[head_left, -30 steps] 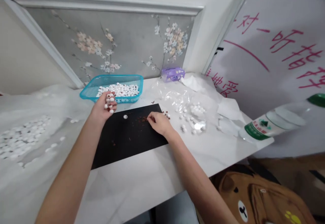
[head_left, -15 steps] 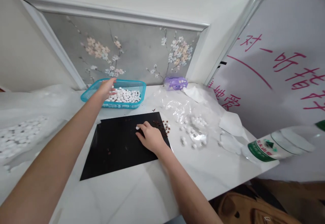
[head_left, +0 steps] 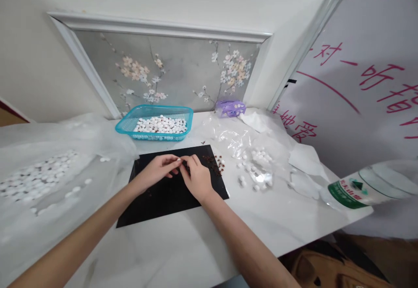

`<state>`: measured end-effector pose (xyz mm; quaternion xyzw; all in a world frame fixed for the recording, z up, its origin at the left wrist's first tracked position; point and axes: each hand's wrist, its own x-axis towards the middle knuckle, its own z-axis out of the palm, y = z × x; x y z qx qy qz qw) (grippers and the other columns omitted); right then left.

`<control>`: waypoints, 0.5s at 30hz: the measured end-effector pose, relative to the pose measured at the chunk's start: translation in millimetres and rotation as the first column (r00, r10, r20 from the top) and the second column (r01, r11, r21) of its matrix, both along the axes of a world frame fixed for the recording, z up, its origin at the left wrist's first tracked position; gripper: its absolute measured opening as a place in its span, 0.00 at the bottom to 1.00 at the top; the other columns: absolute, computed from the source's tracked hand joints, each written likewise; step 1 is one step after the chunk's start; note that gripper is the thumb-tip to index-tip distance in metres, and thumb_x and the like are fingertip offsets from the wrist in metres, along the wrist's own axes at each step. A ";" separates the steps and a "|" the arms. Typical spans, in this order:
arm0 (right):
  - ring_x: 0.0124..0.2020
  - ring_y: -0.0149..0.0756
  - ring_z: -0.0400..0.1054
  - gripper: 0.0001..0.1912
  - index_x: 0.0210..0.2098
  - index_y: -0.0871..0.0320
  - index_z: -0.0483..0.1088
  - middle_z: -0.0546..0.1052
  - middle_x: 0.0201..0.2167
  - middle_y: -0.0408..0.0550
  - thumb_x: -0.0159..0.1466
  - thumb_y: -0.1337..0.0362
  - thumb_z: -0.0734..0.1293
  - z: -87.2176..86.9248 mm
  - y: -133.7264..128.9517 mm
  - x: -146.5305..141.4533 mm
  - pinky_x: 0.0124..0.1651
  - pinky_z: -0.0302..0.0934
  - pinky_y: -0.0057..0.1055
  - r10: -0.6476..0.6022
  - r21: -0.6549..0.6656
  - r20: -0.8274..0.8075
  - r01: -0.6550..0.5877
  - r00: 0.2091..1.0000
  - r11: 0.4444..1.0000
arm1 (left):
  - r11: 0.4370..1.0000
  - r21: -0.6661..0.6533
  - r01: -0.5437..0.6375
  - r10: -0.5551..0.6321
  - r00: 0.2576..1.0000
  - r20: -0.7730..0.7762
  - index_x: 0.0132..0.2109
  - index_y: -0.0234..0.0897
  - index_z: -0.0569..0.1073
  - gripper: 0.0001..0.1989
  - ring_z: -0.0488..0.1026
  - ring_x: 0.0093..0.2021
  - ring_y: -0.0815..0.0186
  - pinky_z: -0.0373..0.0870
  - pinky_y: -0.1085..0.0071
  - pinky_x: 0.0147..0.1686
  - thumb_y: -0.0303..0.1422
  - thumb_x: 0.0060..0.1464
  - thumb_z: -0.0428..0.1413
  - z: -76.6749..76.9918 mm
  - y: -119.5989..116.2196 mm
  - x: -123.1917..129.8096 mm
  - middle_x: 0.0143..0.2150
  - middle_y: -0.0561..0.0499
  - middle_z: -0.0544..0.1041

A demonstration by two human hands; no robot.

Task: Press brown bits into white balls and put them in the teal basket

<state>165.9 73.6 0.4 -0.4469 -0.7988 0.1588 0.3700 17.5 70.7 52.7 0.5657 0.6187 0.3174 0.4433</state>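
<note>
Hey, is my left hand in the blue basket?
No, your left hand is over the black mat, in front of the blue basket.

My feed is moderately bright, under soft, diffuse light; I can't tell its source. To the right of the black mat (head_left: 173, 192), I get hard white glare off the clear plastic bag (head_left: 263, 177), and farther right the wide lens stretches the bottle (head_left: 354, 192). Left of the mat, I see the white pieces (head_left: 42, 177) hazily, their outlines soft. Below and right of it, the brown bag (head_left: 323, 266) sits in dim shadow.
</note>
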 end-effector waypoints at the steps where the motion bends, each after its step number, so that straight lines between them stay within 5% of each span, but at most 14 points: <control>1: 0.34 0.31 0.68 0.14 0.47 0.56 0.65 0.71 0.40 0.46 0.68 0.61 0.53 0.2 -1.0 0.5 0.32 0.59 0.25 0.012 0.000 -0.004 -0.012 1.000 1.000 | 1.000 0.002 0.008 -0.009 1.000 0.010 0.38 0.38 0.76 0.17 0.75 0.34 0.62 0.72 0.68 0.30 0.45 0.46 0.56 -4.8 -5.6 2.1 0.34 0.47 0.78; 4: 0.35 0.31 0.68 0.15 0.49 0.57 0.64 0.71 0.40 0.47 0.67 0.60 0.54 -0.4 -1.5 1.7 0.33 0.60 0.26 0.014 0.004 -0.040 -0.014 0.999 1.000 | 0.998 0.064 -0.014 0.014 1.000 0.001 0.39 0.37 0.76 0.19 0.75 0.38 0.61 0.72 0.68 0.34 0.46 0.45 0.57 -9.4 -8.2 1.2 0.37 0.47 0.79; 7: 0.36 0.33 0.68 0.18 0.52 0.59 0.62 0.70 0.39 0.48 0.66 0.58 0.55 -2.1 1.9 3.1 0.35 0.61 0.27 -0.029 0.002 -0.099 0.029 0.995 1.000 | 0.985 0.166 -0.057 0.069 0.995 -0.067 0.39 0.37 0.77 0.19 0.74 0.37 0.62 0.71 0.69 0.34 0.46 0.46 0.56 3.3 6.2 -8.0 0.38 0.47 0.79; 11: 0.36 0.33 0.68 0.18 0.52 0.59 0.61 0.70 0.40 0.49 0.66 0.58 0.55 -5.3 7.7 4.6 0.35 0.61 0.27 -0.058 -0.038 -0.116 0.054 0.992 0.998 | 0.898 0.375 -0.230 0.295 0.948 -0.124 0.36 0.35 0.76 0.17 0.73 0.33 0.65 0.67 0.74 0.27 0.44 0.50 0.53 36.4 51.4 -28.7 0.38 0.46 0.78; 15: 0.36 0.33 0.68 0.18 0.52 0.60 0.61 0.70 0.40 0.50 0.66 0.59 0.54 -9.3 7.5 5.2 0.34 0.61 0.27 -0.058 -0.058 -0.096 0.053 0.994 0.997 | 0.841 0.411 -0.352 0.430 0.896 -0.114 0.35 0.33 0.75 0.16 0.72 0.30 0.67 0.62 0.76 0.22 0.41 0.53 0.50 55.5 105.9 -50.7 0.40 0.44 0.77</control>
